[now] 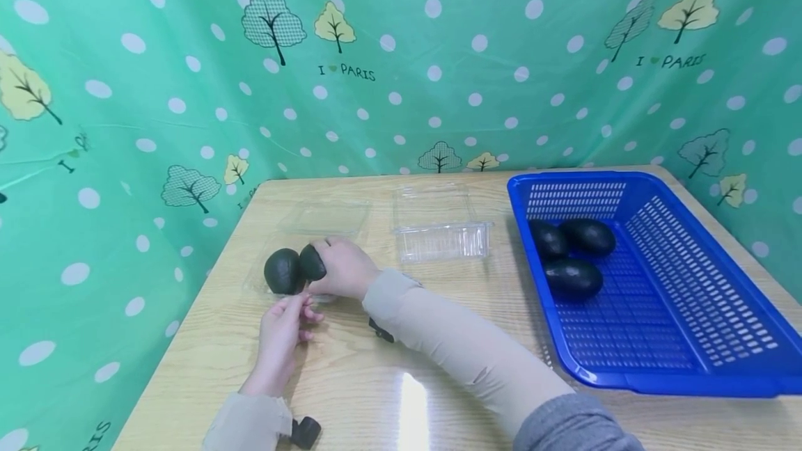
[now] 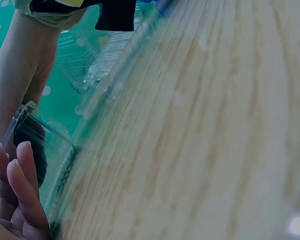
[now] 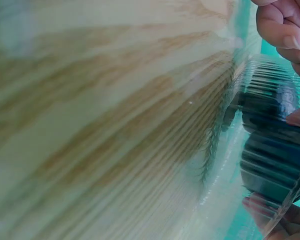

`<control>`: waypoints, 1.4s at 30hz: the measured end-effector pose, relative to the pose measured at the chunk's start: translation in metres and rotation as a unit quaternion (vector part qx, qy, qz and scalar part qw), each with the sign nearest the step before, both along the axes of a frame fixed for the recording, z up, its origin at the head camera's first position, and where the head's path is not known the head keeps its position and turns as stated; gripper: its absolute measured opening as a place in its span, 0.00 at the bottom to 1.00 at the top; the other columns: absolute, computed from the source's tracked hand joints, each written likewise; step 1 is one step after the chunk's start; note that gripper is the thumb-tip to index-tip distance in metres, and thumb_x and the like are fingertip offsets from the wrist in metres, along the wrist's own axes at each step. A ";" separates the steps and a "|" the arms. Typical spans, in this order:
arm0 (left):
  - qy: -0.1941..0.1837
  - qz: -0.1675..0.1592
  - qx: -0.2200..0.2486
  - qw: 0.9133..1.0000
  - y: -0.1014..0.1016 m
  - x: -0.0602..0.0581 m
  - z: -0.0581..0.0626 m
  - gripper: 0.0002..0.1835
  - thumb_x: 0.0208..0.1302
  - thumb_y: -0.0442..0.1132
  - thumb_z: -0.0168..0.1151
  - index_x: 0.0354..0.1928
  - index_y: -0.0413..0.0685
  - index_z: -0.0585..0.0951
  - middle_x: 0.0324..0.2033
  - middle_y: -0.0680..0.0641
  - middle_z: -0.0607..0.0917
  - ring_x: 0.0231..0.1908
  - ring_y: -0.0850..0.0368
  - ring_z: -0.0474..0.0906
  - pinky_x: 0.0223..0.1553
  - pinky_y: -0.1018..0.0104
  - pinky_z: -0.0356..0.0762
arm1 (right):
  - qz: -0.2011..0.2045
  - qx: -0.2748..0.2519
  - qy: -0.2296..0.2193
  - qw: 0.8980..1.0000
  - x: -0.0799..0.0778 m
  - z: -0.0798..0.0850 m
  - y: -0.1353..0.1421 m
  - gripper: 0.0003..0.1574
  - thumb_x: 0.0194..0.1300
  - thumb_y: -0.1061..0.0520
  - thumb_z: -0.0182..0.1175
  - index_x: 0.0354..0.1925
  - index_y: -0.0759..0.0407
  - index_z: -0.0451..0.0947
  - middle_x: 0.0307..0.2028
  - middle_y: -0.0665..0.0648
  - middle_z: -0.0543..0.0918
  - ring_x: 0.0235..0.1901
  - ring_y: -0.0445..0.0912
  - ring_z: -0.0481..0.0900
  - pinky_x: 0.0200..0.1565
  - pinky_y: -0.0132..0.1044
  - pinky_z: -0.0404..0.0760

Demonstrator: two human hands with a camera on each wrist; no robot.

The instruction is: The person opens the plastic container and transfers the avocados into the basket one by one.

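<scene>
My right hand (image 1: 344, 266) grips a dark avocado (image 1: 312, 263) over a clear plastic clamshell container (image 3: 270, 67) at the left of the table. Another dark avocado (image 1: 282, 271) sits in the container, to the left of the held one. Close to the container's near edge is my left hand (image 1: 280, 333), thumb and forefinger pinching at the rim. Its other fingers (image 2: 27, 192) are loosely bent in the left wrist view. Through the ribbed wall, the right wrist view shows both dark shapes, with right-hand fingers beside the lower one.
A blue basket (image 1: 626, 385) at the right holds several-hole mesh walls and three dark avocados (image 1: 573, 278). A second clear container (image 1: 443, 241) stands open at the back middle. Green dotted cloth (image 1: 438, 89) hangs behind the table.
</scene>
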State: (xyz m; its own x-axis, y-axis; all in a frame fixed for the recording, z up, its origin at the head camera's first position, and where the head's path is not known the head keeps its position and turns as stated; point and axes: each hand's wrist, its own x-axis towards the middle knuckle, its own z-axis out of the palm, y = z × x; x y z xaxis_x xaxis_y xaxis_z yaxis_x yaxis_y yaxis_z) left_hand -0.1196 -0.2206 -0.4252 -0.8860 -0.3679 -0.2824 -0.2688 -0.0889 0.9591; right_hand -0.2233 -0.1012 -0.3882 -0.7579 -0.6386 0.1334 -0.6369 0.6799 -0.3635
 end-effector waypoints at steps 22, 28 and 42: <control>-0.006 -0.003 -0.015 1.000 0.000 0.000 -0.001 0.11 0.72 0.44 0.52 0.34 0.48 0.78 0.18 0.60 0.79 0.27 0.66 0.83 0.22 0.75 0.75 | 0.007 -0.147 -0.099 0.984 -0.005 0.006 0.013 0.44 0.51 0.47 0.70 0.65 0.55 0.68 0.48 0.53 0.84 0.41 0.41 0.81 0.44 0.29 0.80; -0.012 -0.003 -0.021 1.000 0.000 0.001 -0.001 0.12 0.72 0.46 0.52 0.36 0.46 0.78 0.18 0.60 0.79 0.28 0.66 0.83 0.22 0.74 0.76 | -0.011 -0.183 -0.148 0.972 -0.002 0.011 0.015 0.44 0.51 0.47 0.71 0.64 0.51 0.66 0.46 0.56 0.84 0.40 0.42 0.81 0.42 0.31 0.79; -0.009 -0.002 -0.016 1.000 0.001 0.001 0.000 0.11 0.71 0.45 0.54 0.35 0.46 0.78 0.18 0.60 0.79 0.28 0.65 0.83 0.22 0.75 0.76 | 0.016 -0.188 -0.154 0.970 0.003 0.038 0.034 0.42 0.52 0.50 0.69 0.65 0.52 0.68 0.46 0.53 0.84 0.41 0.40 0.80 0.44 0.30 0.78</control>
State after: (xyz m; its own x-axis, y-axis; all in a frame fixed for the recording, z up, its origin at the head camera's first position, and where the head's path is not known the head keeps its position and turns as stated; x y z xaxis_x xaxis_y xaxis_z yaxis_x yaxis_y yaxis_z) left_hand -0.1185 -0.2200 -0.4257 -0.8818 -0.3740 -0.2875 -0.2871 -0.0581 0.9561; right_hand -0.2199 -0.0675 -0.3500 -0.7797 -0.6120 0.1323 -0.4775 0.4445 -0.7579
